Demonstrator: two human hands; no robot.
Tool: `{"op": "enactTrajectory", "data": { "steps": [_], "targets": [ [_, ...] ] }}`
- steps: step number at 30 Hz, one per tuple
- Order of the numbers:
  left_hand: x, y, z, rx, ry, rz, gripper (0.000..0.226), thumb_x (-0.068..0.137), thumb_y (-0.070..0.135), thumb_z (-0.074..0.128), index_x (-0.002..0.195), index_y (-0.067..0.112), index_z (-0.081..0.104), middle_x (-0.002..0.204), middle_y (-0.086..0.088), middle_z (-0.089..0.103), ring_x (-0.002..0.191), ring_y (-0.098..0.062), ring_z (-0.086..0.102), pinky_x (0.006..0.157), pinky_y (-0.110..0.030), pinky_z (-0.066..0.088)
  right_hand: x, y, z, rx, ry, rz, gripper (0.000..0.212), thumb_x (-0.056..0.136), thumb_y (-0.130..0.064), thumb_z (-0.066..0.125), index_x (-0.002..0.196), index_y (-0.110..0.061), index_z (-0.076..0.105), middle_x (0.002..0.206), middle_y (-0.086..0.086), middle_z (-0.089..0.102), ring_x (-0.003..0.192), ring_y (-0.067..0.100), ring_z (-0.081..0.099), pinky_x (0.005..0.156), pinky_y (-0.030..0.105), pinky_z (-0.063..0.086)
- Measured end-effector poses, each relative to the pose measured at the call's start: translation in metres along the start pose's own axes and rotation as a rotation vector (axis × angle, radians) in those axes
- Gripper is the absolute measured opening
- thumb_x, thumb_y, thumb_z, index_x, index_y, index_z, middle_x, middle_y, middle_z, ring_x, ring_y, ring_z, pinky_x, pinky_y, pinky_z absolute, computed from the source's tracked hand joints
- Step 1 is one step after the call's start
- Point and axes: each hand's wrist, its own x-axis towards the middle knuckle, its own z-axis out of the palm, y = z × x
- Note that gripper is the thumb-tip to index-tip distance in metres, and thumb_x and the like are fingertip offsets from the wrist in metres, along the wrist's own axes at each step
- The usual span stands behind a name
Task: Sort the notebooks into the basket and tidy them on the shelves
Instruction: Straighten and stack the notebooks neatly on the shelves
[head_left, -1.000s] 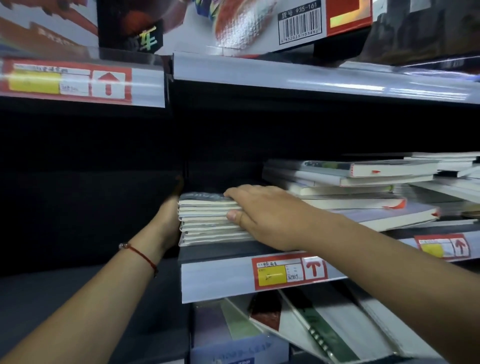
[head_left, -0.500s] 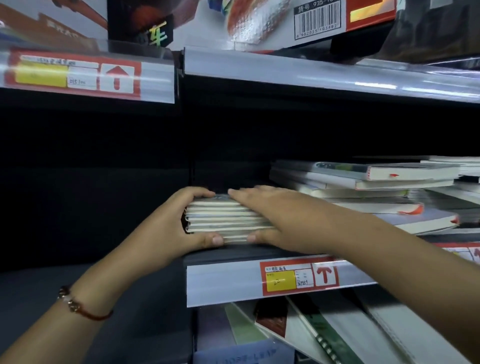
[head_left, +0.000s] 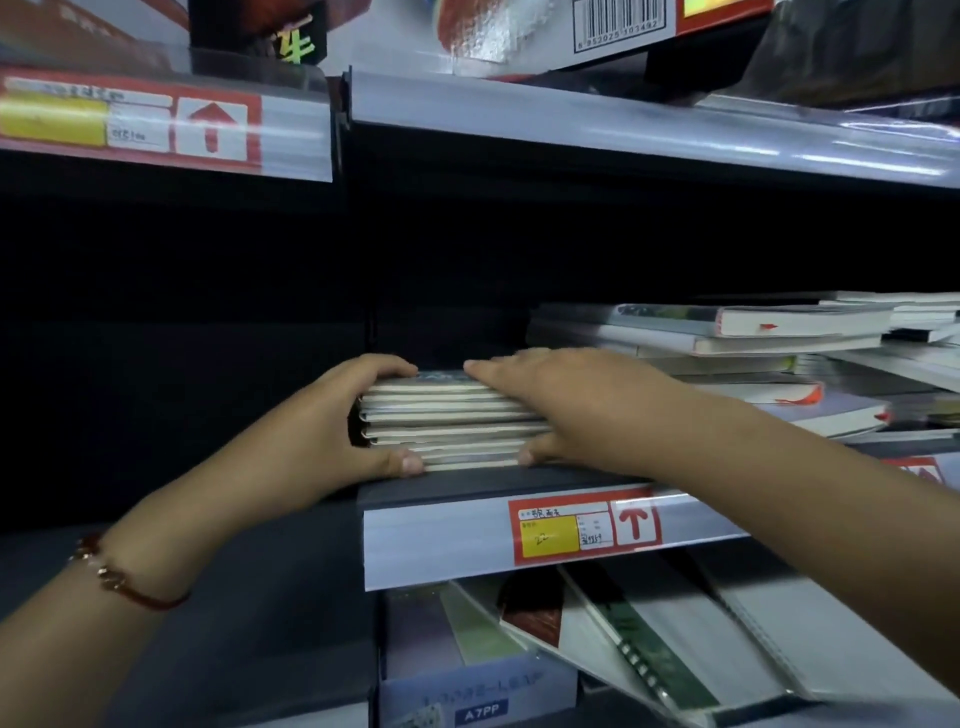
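A stack of thin notebooks (head_left: 447, 421) lies flat at the left end of the middle shelf (head_left: 467, 486), close to its front edge, page edges facing out and the long axis running along the shelf front. The left hand (head_left: 332, 431) grips the stack's left end, fingers curled over the top cover and thumb under the bottom one. The right hand (head_left: 566, 410) clasps the right end, fingers laid over the top, thumb tucked at the base. To the right on the same shelf, larger notebooks (head_left: 727, 343) are piled flat and unevenly, spines toward the front. A red and yellow price tag (head_left: 584, 527) sits on the shelf's front rail. On the shelf below, an open box marked A7PP (head_left: 480, 691) holds upright pads, and spiral-bound notebooks (head_left: 649, 639) lean leftward beside it.
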Motion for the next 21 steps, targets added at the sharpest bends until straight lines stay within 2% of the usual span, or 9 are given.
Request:
{"op": "enactTrajectory", "data": {
  "steps": [3, 7, 9, 11, 14, 16, 18, 21],
  "targets": [
    [0.003, 0.002, 0.001, 0.081, 0.023, 0.017, 0.065, 0.073, 0.046, 0.082, 0.122, 0.056, 0.042, 0.118, 0.036, 0.048, 0.105, 0.019, 0.047, 0.080, -0.008, 0.040, 0.003, 0.005, 0.002, -0.016, 0.044, 0.043, 0.091, 0.086, -0.050, 0.069, 0.157, -0.039, 0.014, 0.158, -0.008, 0.036, 0.137, 0.021, 0.044, 0.103, 0.038, 0.042],
    [0.000, 0.004, 0.007, 0.094, 0.044, 0.018, 0.062, 0.075, 0.046, 0.080, 0.121, 0.056, 0.040, 0.120, 0.035, 0.044, 0.104, 0.012, 0.049, 0.086, -0.017, 0.044, -0.001, 0.000, 0.012, 0.013, 0.109, 0.060, 0.086, 0.087, -0.045, 0.070, 0.156, -0.036, 0.019, 0.158, -0.008, 0.036, 0.137, 0.021, 0.044, 0.106, 0.038, 0.042],
    [-0.001, 0.004, 0.006, 0.058, 0.036, 0.008, 0.060, 0.075, 0.051, 0.078, 0.122, 0.055, 0.042, 0.122, 0.033, 0.045, 0.106, 0.009, 0.052, 0.089, -0.021, 0.046, -0.001, -0.002, 0.011, 0.034, 0.118, 0.071, 0.084, 0.089, -0.048, 0.067, 0.156, -0.036, 0.019, 0.159, -0.008, 0.034, 0.138, 0.019, 0.043, 0.107, 0.037, 0.040],
    [-0.003, 0.003, 0.006, -0.018, 0.035, -0.002, 0.057, 0.075, 0.060, 0.071, 0.125, 0.053, 0.045, 0.124, 0.030, 0.049, 0.109, 0.006, 0.053, 0.090, -0.023, 0.047, 0.000, -0.001, 0.006, 0.090, 0.082, 0.074, 0.075, 0.093, -0.056, 0.055, 0.156, -0.038, 0.020, 0.158, -0.008, 0.037, 0.137, 0.019, 0.043, 0.107, 0.037, 0.039],
    [-0.002, 0.001, 0.012, -0.091, 0.143, -0.006, 0.042, 0.083, 0.052, 0.069, 0.123, 0.046, 0.056, 0.122, 0.025, 0.058, 0.109, 0.003, 0.056, 0.092, -0.026, 0.048, 0.005, 0.001, 0.001, 0.150, 0.077, 0.111, 0.062, 0.094, -0.059, 0.052, 0.151, -0.046, 0.030, 0.148, -0.005, 0.051, 0.128, 0.021, 0.052, 0.100, 0.039, 0.046],
    [0.000, 0.005, 0.016, -0.148, 0.215, -0.041, 0.035, 0.084, 0.041, 0.074, 0.117, 0.043, 0.061, 0.116, 0.021, 0.062, 0.103, 0.001, 0.059, 0.087, -0.025, 0.048, 0.006, 0.000, 0.001, 0.181, 0.123, 0.135, 0.059, 0.093, -0.056, 0.057, 0.147, -0.047, 0.038, 0.141, -0.004, 0.058, 0.122, 0.021, 0.056, 0.095, 0.037, 0.049],
    [0.001, 0.008, 0.018, -0.181, 0.221, -0.079, 0.033, 0.083, 0.038, 0.076, 0.114, 0.042, 0.063, 0.113, 0.020, 0.064, 0.099, 0.002, 0.060, 0.080, -0.018, 0.045, 0.006, 0.000, 0.003, 0.192, 0.150, 0.140, 0.058, 0.092, -0.056, 0.059, 0.146, -0.046, 0.041, 0.140, -0.005, 0.059, 0.121, 0.020, 0.057, 0.094, 0.035, 0.049],
    [-0.006, 0.011, 0.016, -0.204, 0.184, -0.079, 0.037, 0.083, 0.040, 0.075, 0.118, 0.042, 0.062, 0.113, 0.023, 0.064, 0.100, 0.007, 0.060, 0.073, -0.006, 0.043, 0.002, 0.003, 0.004, 0.216, 0.112, 0.119, 0.061, 0.092, -0.060, 0.054, 0.149, -0.046, 0.036, 0.145, -0.006, 0.054, 0.127, 0.019, 0.053, 0.101, 0.038, 0.047]
  ]
}}
